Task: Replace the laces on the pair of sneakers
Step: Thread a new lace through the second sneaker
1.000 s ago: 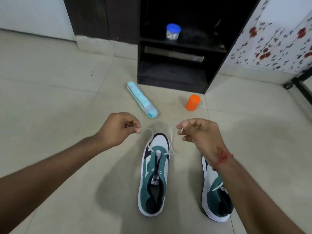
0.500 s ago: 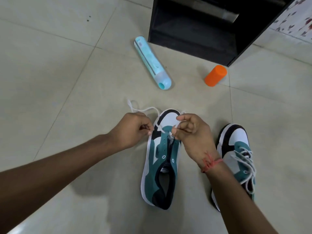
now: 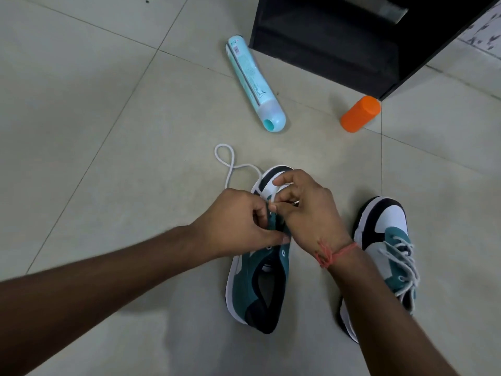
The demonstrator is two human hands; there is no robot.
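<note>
Both hands' fingers (image 3: 282, 196) pinch a white lace (image 3: 230, 169) at the green sneaker's (image 3: 257, 280) lowest eyelets; upper eyelets empty. The other sneaker (image 3: 390, 253) appears fully laced.

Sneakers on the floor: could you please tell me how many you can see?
2. One sneaker lies in the middle under both hands, mostly unlaced; the other sneaker, laced, sits to its right, partly hidden by the right forearm.

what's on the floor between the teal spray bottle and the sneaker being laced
In the head view, only a loose loop of white lace lies on the bare tile between the spray bottle and the sneaker; nothing else sits in that stretch.
</note>
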